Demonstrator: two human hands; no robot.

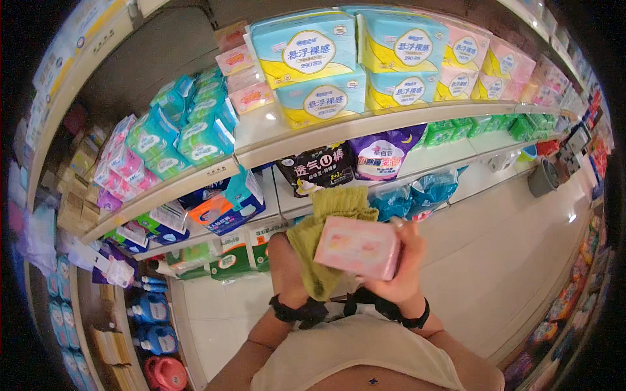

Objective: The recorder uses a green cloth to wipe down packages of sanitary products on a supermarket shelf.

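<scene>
A pink plastic-wrapped pack (359, 247) is gripped at its right end by my right hand (408, 264), in front of my body. My left hand (288, 271) is raised beside it with a folded olive-green cloth (318, 266). The cloth hangs over the fingers, which it largely hides, and passes behind the pack's left side. Beyond the hands, a black pack (315, 168) and a purple pack (386, 151) stand on the middle shelf. Blue-and-yellow sanitary pad packs (313, 49) are stacked on the shelf above, with smaller pink packs (252, 97) to their left.
The upper shelf's front edge (313, 132) curves across the view. Teal packs (203, 141) lie at the left. Blue detergent bottles (156, 308) and a red-pink container (166, 374) stand at lower left. A grey bin (543, 176) is on the right, near the tiled floor (469, 259).
</scene>
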